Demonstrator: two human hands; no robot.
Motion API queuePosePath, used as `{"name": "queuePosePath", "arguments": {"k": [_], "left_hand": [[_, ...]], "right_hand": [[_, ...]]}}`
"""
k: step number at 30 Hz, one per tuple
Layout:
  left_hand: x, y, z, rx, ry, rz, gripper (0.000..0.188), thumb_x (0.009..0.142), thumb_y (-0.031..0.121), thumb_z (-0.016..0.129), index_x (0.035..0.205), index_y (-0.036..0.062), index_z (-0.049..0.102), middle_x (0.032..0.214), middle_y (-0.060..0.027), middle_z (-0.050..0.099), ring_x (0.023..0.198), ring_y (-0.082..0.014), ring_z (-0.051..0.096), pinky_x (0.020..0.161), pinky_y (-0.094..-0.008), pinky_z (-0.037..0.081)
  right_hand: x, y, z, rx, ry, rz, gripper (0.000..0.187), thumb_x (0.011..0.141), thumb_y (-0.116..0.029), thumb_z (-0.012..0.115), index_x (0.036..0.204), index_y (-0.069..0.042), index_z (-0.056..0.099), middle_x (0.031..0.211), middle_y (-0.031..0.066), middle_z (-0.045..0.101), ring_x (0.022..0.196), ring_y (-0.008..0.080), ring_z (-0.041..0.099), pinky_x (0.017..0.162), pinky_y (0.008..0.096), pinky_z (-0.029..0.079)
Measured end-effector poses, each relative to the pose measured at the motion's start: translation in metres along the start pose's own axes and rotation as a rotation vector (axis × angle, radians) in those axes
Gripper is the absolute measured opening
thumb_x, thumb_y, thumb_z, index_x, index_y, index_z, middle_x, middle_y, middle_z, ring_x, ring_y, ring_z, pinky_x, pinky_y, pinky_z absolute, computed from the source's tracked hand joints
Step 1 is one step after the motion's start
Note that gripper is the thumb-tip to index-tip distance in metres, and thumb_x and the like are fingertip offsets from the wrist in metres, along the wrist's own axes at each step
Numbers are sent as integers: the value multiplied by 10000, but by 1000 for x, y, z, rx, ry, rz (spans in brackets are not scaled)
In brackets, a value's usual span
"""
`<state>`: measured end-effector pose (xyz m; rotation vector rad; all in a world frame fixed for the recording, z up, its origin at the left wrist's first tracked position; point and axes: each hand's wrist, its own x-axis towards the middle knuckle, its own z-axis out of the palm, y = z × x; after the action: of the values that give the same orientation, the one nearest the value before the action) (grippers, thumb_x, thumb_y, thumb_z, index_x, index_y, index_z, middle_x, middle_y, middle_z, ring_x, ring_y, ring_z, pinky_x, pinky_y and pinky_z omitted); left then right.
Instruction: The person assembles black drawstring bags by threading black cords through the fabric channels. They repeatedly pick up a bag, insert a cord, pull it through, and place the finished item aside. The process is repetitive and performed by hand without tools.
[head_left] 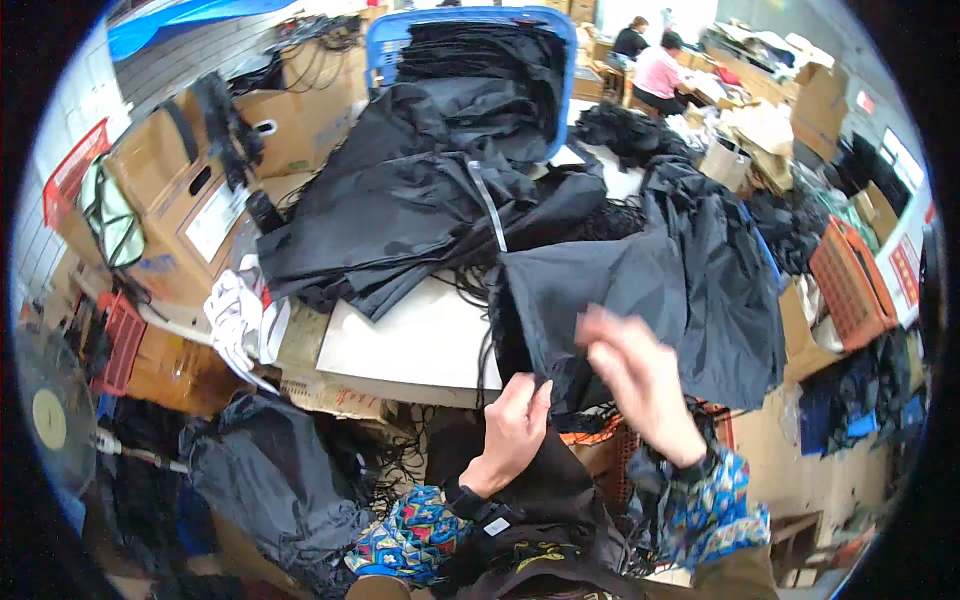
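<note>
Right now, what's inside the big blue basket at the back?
The blue basket holds dark black fabric heaped above its rim and spilling forward onto the table. Anything lower in the basket is covered by that fabric, so it cannot be seen.

one blue plastic bin (388,40); two hands; one orange crate (850,285); two seated people

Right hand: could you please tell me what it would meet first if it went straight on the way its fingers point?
Probably the black fabric piece, which the blurred right hand already overlaps; depth is unclear.
</note>
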<state>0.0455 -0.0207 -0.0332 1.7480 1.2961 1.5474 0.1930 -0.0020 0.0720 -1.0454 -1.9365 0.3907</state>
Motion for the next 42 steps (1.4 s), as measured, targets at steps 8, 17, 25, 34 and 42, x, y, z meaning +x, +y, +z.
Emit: {"name": "queuePosePath", "arguments": {"k": [8, 17, 25, 34, 42], "left_hand": [[-2, -25, 9, 305, -4, 44, 196, 912, 177, 526, 764, 49, 541, 633, -195, 552, 571, -384, 565, 487, -447, 452], [12, -54, -46, 374, 134, -226, 385, 833, 205, 626, 1095, -49, 505, 999, -257, 547, 860, -387, 545, 728, -429, 434], [103, -18, -23, 414, -58, 128, 369, 764, 165, 686, 1078, 37, 542, 980, -158, 572, 894, -343, 577, 758, -429, 460], [102, -106, -166, -793, 1040, -452, 406, 950, 351, 487, 1052, -28, 588, 1026, -112, 632, 871, -237, 621, 774, -368, 527], [12, -40, -85, -818, 578, -588, 216, 901, 103, 587, 1101, 56, 518, 825, -27, 589, 641, -118, 595, 550, -226, 540]], "right_hand": [[52, -39, -36, 335, 75, -98, 169, 945, -114, 497, 938, -7, 628, 844, 74, 631, 832, 147, 594, 768, 279, 465], [-25, -32, -207, 4, 1141, -387, 206, 989, -165, 400, 1031, 10, 501, 875, 78, 532, 743, 158, 483, 634, 272, 421], [-82, -17, -160, 9, 1079, -182, 235, 1002, -179, 374, 1086, 7, 490, 846, 74, 542, 620, 115, 456, 545, 226, 376], [-181, 106, -287, -644, 1090, 523, 270, 970, -143, 450, 1161, -5, 582, 894, 38, 601, 665, 94, 485, 646, 230, 447], [-77, 40, -37, -515, 204, 277, 361, 813, -67, 636, 1166, -73, 560, 831, 127, 580, 703, 270, 589, 638, 354, 487]]}}
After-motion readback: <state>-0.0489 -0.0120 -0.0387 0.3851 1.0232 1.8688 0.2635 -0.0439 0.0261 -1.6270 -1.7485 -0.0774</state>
